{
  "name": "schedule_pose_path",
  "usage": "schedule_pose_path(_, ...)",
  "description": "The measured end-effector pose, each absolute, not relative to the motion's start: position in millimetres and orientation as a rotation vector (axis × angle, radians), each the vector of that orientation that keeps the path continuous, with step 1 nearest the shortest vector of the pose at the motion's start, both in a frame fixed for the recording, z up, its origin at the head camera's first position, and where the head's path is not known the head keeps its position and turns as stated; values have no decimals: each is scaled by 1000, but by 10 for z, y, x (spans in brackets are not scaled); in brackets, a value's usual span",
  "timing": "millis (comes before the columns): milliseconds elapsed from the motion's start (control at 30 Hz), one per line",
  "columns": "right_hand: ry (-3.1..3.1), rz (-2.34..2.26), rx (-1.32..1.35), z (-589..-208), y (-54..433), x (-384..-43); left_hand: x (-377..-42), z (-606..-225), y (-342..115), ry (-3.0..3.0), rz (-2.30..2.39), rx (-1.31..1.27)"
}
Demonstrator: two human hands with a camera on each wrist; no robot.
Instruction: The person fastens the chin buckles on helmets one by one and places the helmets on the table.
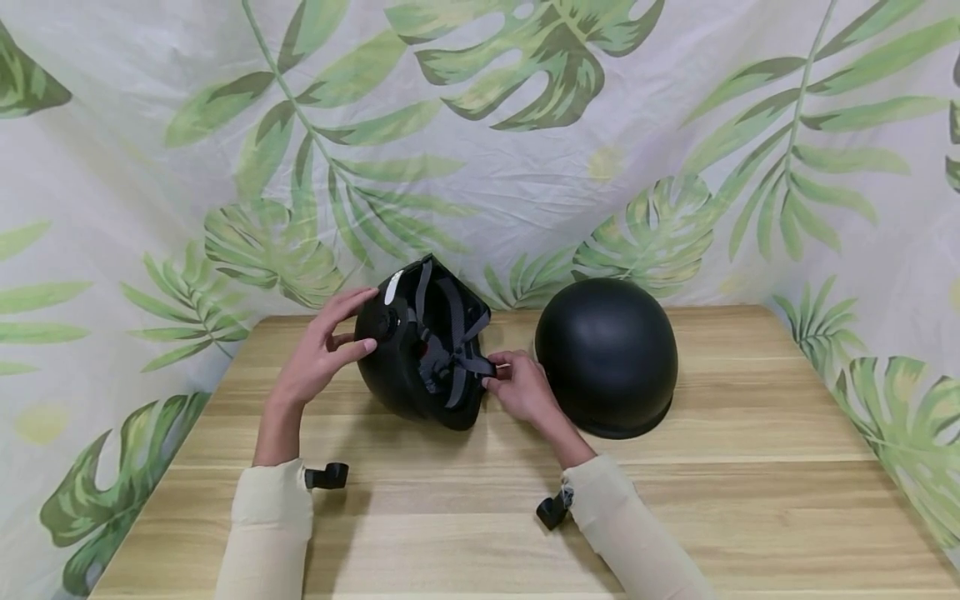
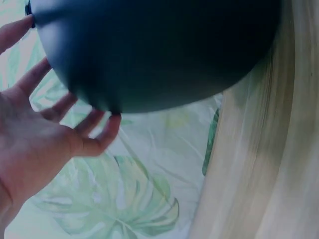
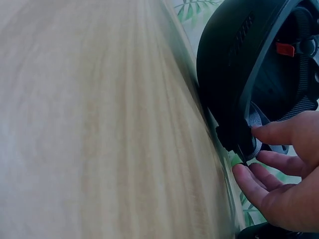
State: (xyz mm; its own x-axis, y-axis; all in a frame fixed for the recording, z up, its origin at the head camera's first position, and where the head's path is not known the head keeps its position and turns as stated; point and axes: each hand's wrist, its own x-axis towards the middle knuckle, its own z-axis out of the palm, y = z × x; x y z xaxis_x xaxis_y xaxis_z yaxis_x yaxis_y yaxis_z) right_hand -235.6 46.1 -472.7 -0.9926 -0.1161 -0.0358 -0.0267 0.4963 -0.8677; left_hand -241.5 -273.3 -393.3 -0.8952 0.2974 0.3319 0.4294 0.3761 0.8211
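A black helmet (image 1: 390, 367) leans on its side, its hollow with grey straps facing right. My left hand (image 1: 318, 354) holds its outer shell from the left, thumb and fingers spread over the curve. In the left wrist view, fingertips of the left hand (image 2: 45, 129) meet the edge of the dark shell (image 2: 164, 55). My right hand (image 1: 525, 387) pinches the grey strap (image 1: 474, 364) at the helmet's right rim. The right wrist view shows the thumb and fingers of the right hand (image 3: 284, 184) at the rim, with a red buckle part (image 3: 285, 49) inside the hollow.
A second black helmet (image 1: 606, 358) stands dome up on the wooden table (image 1: 750, 500), just right of my right hand. Behind the table hangs a leaf-patterned cloth (image 1: 525, 183).
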Motion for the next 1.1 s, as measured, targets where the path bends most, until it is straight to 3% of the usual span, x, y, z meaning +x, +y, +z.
schedule_pose_path(667, 2606, -1559, -224, -4723, 475, -2320, -2489, -4125, -2833, -2476, -1651, -562)
schedule_pose_path(867, 2693, -1541, -340, -4542, 441, -2274, -2494, -4129, -2871, -2471, -1668, -556)
schedule_pose_path(1100, 2542, -1864, -508, -4174, 370, -2169, -2508, -4112, -2850, -2484, -1644, -558)
